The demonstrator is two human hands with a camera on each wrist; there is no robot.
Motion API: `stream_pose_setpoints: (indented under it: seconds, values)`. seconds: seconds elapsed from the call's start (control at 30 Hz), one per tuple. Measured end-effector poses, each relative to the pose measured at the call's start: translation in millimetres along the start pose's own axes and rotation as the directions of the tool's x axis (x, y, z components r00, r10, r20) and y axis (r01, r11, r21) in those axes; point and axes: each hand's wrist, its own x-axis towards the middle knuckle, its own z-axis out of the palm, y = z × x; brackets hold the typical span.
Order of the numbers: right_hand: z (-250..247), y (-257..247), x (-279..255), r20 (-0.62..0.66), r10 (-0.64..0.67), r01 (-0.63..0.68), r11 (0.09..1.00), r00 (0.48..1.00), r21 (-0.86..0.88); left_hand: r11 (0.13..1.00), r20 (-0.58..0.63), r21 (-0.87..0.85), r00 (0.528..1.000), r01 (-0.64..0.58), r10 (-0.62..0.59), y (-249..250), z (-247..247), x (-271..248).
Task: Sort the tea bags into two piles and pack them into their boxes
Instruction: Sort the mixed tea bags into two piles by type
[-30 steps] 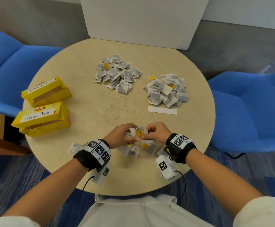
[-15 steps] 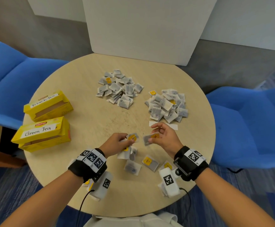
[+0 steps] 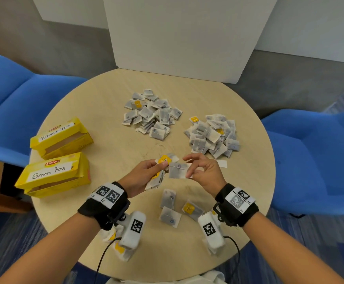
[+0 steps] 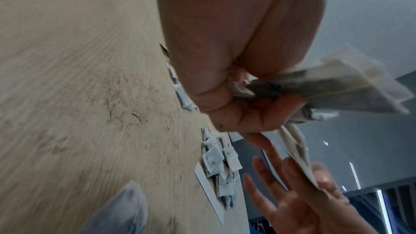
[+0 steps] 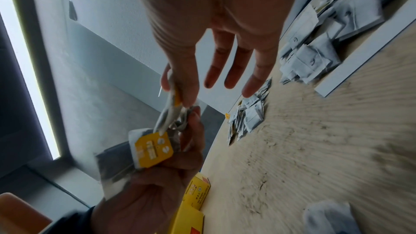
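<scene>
Left hand [image 3: 141,177] grips several tea bags [image 3: 156,180]; right hand [image 3: 205,173] pinches one tea bag [image 3: 178,171] (other fingers splayed)

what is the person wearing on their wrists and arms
Each wrist has a black band with white tags printed in black square codes. A white camera block, also coded, hangs under each, trailing a black cable. White sleeves sit near the elbows.

Boxes [image 3: 58,156] left, 2 piles [image 3: 179,124] behind hands [image 3: 173,173].
</scene>
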Motion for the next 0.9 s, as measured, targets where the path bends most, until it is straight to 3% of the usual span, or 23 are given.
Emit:
stream_pose_setpoints:
  seconds: [0.23,0.37,0.43,0.5,0.6,0.7,0.8,0.9]
  values:
    - [1.9,3.5,12.8,0.040,0.048,-0.045,0.997,0.998,-0.069,0.986,-0.047,0.112,0.991,-0.120,0.126,4.2,-4.1,8.4]
    - [-4.7,-1.8,25.7,0.095,0.200,-0.193,0.978,0.975,-0.077,0.980,-0.112,0.158,0.983,-0.124,0.142,0.6,-10.8,16.7]
    - [-19.8,-3.4,44.8,0.016,0.266,-0.266,0.963,0.964,-0.033,0.982,-0.138,0.148,0.981,-0.115,0.136,-0.1,-13.9,19.6]
    - [-43.5,2.0,73.8,-0.163,0.302,-0.308,0.951,0.939,-0.017,0.985,-0.144,0.137,0.982,-0.104,0.124,0.2,-17.6,21.9]
    - [-76.8,24.4,112.9,-0.367,0.329,-0.405,0.902,0.870,-0.152,0.984,-0.131,0.149,0.985,-0.095,0.115,-0.1,-23.6,25.7]
    - [-93.1,44.7,129.4,-0.390,0.259,-0.434,0.765,0.883,-0.475,0.982,-0.112,0.163,0.987,-0.093,0.112,-0.1,-28.1,29.2]
    - [-86.3,43.2,129.8,-0.410,0.229,-0.447,0.676,0.883,-0.586,0.971,-0.083,0.210,0.987,-0.114,0.134,3.1,-32.3,32.9]
    - [-59.1,18.5,114.2,-0.428,0.126,-0.374,0.735,0.895,-0.566,0.961,-0.024,0.239,0.988,-0.139,0.150,7.8,-33.3,37.2]
